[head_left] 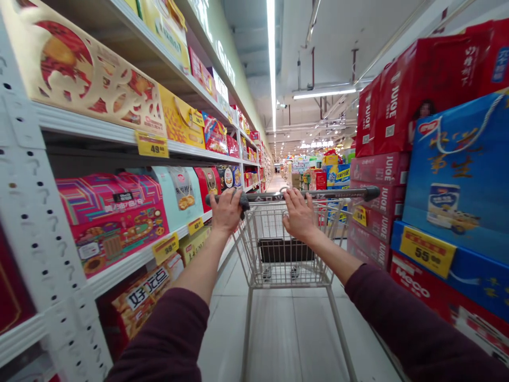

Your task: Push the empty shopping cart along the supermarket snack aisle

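A wire shopping cart (249, 265) stands straight ahead of me, its dark handle (342, 194) running crosswise. My left hand (226, 213) is closed over the handle near its left end, beside a grey grip piece. Nearer the middle, my right hand (299, 216) lies over the same handle with its fingers curved across the bar; its underside is hidden. A black panel (284, 250) shows through the wires of the cart. Only the cart's handle is in my hands.
Shelves (99, 124) on the left hold gift boxes, including a pink box (119, 217), with yellow price tags (151, 145). Stacked red boxes (413, 101) and a blue gift bag (457, 175) line the right side. The tiled floor (278, 329) runs down the aisle between them.
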Demonstrator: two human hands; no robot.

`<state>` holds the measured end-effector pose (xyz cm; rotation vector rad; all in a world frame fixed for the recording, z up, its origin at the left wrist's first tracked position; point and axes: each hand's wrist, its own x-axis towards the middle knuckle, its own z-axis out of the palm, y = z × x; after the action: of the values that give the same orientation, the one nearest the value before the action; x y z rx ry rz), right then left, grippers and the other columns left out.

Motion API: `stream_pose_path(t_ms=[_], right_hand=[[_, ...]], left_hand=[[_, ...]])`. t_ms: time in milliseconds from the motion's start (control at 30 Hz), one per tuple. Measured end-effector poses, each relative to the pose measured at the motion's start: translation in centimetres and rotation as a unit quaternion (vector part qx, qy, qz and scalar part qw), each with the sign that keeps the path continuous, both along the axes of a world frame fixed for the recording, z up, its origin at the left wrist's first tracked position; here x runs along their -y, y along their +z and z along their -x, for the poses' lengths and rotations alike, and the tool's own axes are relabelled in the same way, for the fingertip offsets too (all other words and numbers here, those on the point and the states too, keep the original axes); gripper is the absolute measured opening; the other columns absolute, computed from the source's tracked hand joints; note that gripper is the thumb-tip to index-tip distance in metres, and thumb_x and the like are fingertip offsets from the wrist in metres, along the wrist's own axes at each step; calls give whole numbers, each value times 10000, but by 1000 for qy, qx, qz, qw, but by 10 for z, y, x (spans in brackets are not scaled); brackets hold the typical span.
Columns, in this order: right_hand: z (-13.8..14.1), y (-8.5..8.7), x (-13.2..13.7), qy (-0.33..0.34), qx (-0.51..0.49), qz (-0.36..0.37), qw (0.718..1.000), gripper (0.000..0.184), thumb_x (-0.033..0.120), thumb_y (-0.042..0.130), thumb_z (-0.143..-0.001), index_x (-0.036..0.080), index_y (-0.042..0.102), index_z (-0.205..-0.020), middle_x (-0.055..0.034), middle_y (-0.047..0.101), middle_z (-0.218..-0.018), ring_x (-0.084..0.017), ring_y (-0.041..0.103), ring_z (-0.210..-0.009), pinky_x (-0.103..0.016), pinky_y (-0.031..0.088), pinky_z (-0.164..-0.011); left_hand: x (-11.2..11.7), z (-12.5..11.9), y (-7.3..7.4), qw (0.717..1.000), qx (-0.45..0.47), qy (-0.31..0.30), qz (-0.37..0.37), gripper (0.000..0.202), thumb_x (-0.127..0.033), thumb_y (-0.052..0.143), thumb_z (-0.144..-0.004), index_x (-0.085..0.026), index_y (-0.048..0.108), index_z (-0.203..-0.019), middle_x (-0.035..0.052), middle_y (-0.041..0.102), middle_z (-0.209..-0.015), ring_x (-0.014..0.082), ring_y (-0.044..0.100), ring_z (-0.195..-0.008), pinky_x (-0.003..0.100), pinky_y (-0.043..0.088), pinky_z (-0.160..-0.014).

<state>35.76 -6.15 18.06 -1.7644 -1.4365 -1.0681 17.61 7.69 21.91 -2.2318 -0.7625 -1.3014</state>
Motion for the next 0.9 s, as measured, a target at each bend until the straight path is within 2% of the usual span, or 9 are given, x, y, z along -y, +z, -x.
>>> stream_pose_path(t_ms=[67, 133, 267, 400, 500, 700, 800, 900], right_hand=[[1, -3, -3, -3, 1, -11, 1000, 665, 206, 477, -757, 68, 454, -1407, -149, 410, -1506, -296, 321, -1411, -518, 166, -1156], [1, -5, -6, 0, 3, -33, 999, 655, 215, 477, -759, 71, 464, -1398, -155, 429, -1493, -304, 332, -1403, -532, 162, -1155], [2, -9, -9, 4, 3, -67, 998, 688, 237, 495, -746, 93, 440, -1417, -159, 457, -1471, -314, 345, -1390, -549, 168, -1144], [4, -6, -5, -18, 2, -41, 999, 684, 260, 502, -743, 60, 458, -1396, -168, 438, -1483, -315, 344, -1391, -530, 161, -1150], [7, -2, -1, -31, -1, -13, 999, 694, 268, 501, -749, 57, 443, -1408, -163, 417, -1499, -314, 325, -1402, -523, 166, -1152], [12, 3, 3, -62, -11, 42, 997, 722, 277, 495, -765, 58, 385, -1445, -159, 349, -1539, -309, 262, -1434, -523, 150, -1162], [11, 2, 2, -44, -7, 31, 999, 741, 264, 493, -752, 67, 368, -1455, -160, 365, -1530, -321, 271, -1427, -555, 155, -1153], [10, 0, 2, -27, -2, 15, 1000, 745, 251, 500, -741, 78, 370, -1455, -154, 386, -1520, -327, 284, -1420, -570, 162, -1146]], left_hand=[[-6, 10, -1, 1000, 11, 6, 0, 454, -213, 427, -878, -222, 551, -1315, 151, 560, -1382, 310, 459, -1333, 641, 168, -1147], [-5, 7, -4, 1000, 13, 0, -7, 465, -204, 429, -875, -231, 544, -1325, 146, 547, -1399, 310, 436, -1354, 640, 171, -1146], [7, -21, -7, 998, -18, -40, -34, 456, -203, 423, -888, -220, 547, -1326, 154, 534, -1413, 307, 412, -1375, 632, 171, -1148], [14, -40, -8, 994, -47, -80, -54, 445, -198, 408, -903, -231, 548, -1324, 140, 548, -1404, 283, 420, -1374, 605, 164, -1157], [5, -31, -7, 994, -43, -89, -47, 447, -206, 408, -900, -236, 549, -1322, 136, 542, -1411, 283, 433, -1363, 598, 161, -1161], [-26, 16, -2, 998, 35, -46, 7, 446, -273, 421, -892, -242, 540, -1320, 129, 545, -1403, 287, 444, -1344, 587, 115, -1172], [-23, 22, 0, 998, 49, -25, 29, 444, -274, 415, -891, -235, 544, -1314, 132, 550, -1393, 293, 452, -1332, 598, 118, -1167], [-4, 8, 3, 999, 11, -25, 32, 440, -253, 412, -891, -228, 551, -1308, 121, 547, -1398, 292, 448, -1336, 595, 134, -1169]])
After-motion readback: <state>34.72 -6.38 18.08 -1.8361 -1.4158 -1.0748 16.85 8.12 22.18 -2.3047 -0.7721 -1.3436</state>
